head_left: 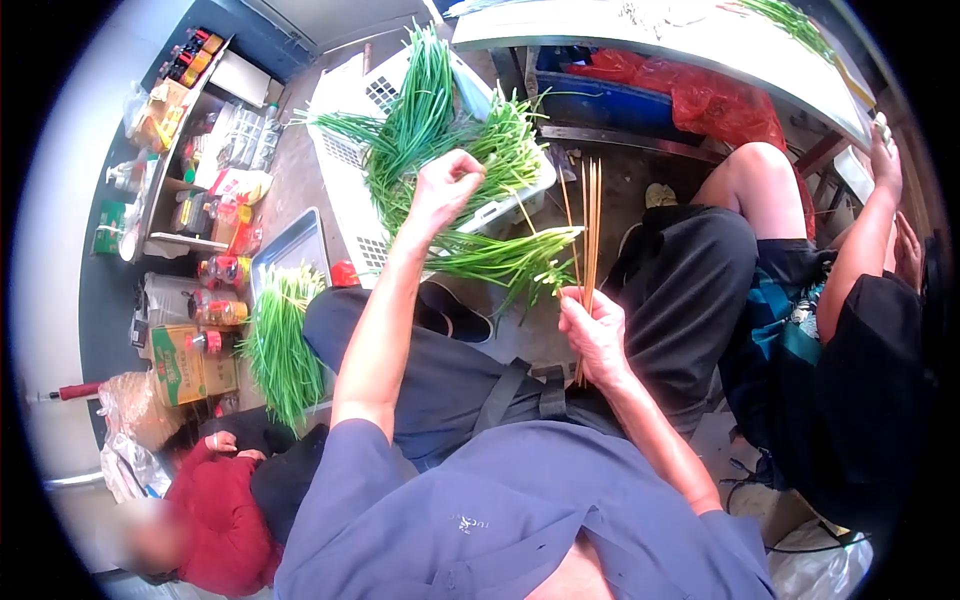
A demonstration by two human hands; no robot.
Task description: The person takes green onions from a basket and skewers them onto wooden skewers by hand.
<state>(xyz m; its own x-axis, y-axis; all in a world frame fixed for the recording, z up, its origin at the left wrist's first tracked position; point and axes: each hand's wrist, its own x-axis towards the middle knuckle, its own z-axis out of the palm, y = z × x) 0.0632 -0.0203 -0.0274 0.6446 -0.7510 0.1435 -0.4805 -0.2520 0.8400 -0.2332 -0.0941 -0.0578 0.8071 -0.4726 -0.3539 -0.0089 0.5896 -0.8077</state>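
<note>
Several thin bamboo skewers point(590, 225) stand upright in my right hand point(597, 330), whose fingers are wrapped round their lower part. A bunch of green chives point(500, 258) sticks out to the left just above that hand, its cut ends against one skewer. My left hand point(450, 190) is closed in a pinch over the heap of chives point(415, 105); what its fingertips hold, if anything, I cannot make out. That heap lies in and over a white plastic basket point(515, 205) in front of me.
At left, more chives point(285, 345) lie on a metal tray point(315, 240), beside shelves with bottles point(222, 270) and boxes. A table point(640, 30) stands ahead with red plastic bags point(700, 95) under it. One person sits at right, another in a red top point(220, 510) at lower left.
</note>
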